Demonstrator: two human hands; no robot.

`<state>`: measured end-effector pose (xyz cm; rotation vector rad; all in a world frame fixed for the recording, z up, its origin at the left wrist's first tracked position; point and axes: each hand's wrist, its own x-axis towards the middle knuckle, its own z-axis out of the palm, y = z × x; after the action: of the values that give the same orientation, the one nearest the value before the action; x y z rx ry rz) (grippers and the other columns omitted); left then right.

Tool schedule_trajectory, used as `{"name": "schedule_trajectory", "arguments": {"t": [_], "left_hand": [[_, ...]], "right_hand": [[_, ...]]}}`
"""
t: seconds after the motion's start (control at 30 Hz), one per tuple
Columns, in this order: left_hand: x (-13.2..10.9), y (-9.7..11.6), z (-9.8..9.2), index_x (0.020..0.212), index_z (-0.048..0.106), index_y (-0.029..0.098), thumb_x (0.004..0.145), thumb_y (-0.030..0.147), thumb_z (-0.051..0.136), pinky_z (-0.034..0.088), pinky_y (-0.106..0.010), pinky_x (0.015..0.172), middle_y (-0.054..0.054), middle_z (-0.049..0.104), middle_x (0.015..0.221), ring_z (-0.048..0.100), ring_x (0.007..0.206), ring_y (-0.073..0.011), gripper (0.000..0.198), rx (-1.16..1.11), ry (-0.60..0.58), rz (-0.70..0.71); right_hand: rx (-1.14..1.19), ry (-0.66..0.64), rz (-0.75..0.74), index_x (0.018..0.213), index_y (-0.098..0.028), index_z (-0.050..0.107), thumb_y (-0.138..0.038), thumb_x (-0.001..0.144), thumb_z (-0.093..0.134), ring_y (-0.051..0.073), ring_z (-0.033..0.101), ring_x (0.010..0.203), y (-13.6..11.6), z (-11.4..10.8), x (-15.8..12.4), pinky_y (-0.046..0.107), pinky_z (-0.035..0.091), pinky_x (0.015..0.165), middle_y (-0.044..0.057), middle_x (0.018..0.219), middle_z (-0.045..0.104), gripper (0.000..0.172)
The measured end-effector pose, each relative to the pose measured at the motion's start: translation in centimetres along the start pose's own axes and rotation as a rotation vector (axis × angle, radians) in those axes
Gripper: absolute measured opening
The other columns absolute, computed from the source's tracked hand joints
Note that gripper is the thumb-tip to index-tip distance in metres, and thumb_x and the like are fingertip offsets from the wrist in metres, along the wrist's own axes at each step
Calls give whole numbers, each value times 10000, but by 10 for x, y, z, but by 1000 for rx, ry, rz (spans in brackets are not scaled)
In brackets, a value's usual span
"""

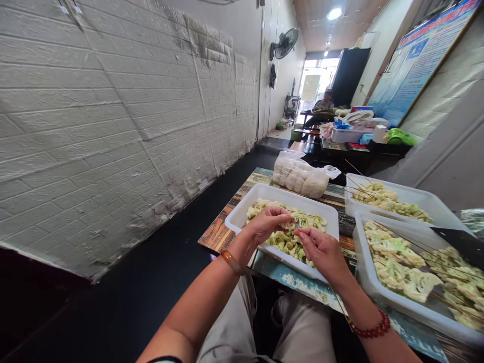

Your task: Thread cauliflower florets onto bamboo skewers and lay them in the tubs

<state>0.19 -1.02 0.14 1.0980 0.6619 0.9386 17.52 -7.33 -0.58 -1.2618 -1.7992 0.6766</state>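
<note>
A plank-patterned table (217, 230) stands on a dark floor (162, 272), beside a white brick-patterned wall (151, 101) stained along its foot. Down the long room are a fan (286, 44), a seated person (325, 103) before a bright doorway, and a blue poster (416, 65) on the right wall. A tub (291, 262) of cauliflower (285, 242) sits between the table's left corner and two more cauliflower tubs at its right, close to the near edge; a bag (302, 176) rests at the far edge.

The right hand (321, 247) grips a skewer (342, 308) above the tub's near side. Its long axis slants; the visible end points back past the near edge, toward the right wrist, while the front end is lost among the fingers. The left hand (267, 222), just beside, has thumb and fingers drawn together over the tub; whether they hold anything cannot be told.
</note>
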Motion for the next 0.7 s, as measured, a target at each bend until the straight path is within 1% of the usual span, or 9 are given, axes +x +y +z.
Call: {"name": "schedule_trajectory", "arguments": {"t": [0.13, 0.23, 0.33, 0.43, 0.47, 0.53, 0.6, 0.67, 0.7], "left_hand": [[2, 0, 1, 681, 653, 104, 649, 382, 768, 373, -229, 618, -32, 605, 688, 510, 625, -87, 302, 98, -93, 35], [2, -1, 4, 687, 659, 102, 653, 399, 762, 358, -228, 614, -34, 609, 672, 500, 621, -87, 316, 128, -112, 44], [2, -1, 7, 683, 648, 105, 642, 423, 761, 343, -224, 588, -21, 597, 630, 482, 585, -81, 340, 123, -60, 45], [1, -2, 8, 651, 633, 107, 632, 434, 763, 338, -220, 571, -3, 570, 599, 455, 556, -70, 353, 131, 2, 72], [1, -2, 9, 651, 634, 108, 633, 445, 759, 344, -221, 572, -3, 567, 607, 455, 559, -70, 360, 130, 7, 76], [1, -1, 8, 707, 658, 113, 641, 477, 744, 372, -225, 588, -20, 594, 691, 486, 598, -81, 380, 107, 18, 76], [2, -1, 8, 817, 677, 125, 659, 522, 713, 401, -233, 614, -48, 618, 810, 531, 663, -102, 429, 46, 70, 74], [3, -2, 6, 893, 670, 131, 688, 556, 672, 410, -234, 628, -69, 625, 868, 562, 707, -119, 472, -3, 149, 75], [4, -3, 5, 897, 663, 130, 702, 558, 656, 407, -231, 629, -71, 625, 854, 567, 710, -121, 471, 2, 178, 77]], "right_hand": [[-68, 37, -34, 847, -179, 666, -444, 915, 434, 144, 485, 428, -4, -1, 2, 265, 382, 483, -36, 439, 500, 359], [-63, 46, -52, 814, -192, 649, -432, 922, 424, 143, 496, 446, -4, 0, 3, 263, 389, 502, -40, 448, 498, 346], [-35, 45, -28, 891, -182, 651, -431, 920, 436, 140, 501, 453, -1, 1, 3, 260, 392, 501, -42, 479, 514, 330], [-88, 101, -15, 969, -177, 649, -434, 879, 519, 147, 520, 486, 2, 2, 3, 265, 402, 520, -34, 529, 550, 302], [-117, 126, -25, 968, -180, 652, -426, 869, 537, 151, 539, 515, 2, 2, 2, 269, 410, 542, -22, 566, 579, 289], [-143, 188, -35, 946, -188, 659, -414, 865, 542, 162, 579, 583, 2, 1, 2, 276, 427, 584, 6, 654, 633, 267], [-71, 242, 28, 943, -190, 656, -431, 870, 530, 158, 578, 571, 3, -1, 3, 270, 427, 562, 10, 657, 636, 281], [97, 258, 134, 948, -187, 644, -478, 860, 531, 134, 513, 471, 5, -3, 4, 249, 392, 472, -20, 569, 580, 324], [190, 255, 178, 947, -185, 639, -501, 850, 538, 119, 466, 423, 6, -3, 5, 239, 362, 427, -37, 532, 546, 346]]}}
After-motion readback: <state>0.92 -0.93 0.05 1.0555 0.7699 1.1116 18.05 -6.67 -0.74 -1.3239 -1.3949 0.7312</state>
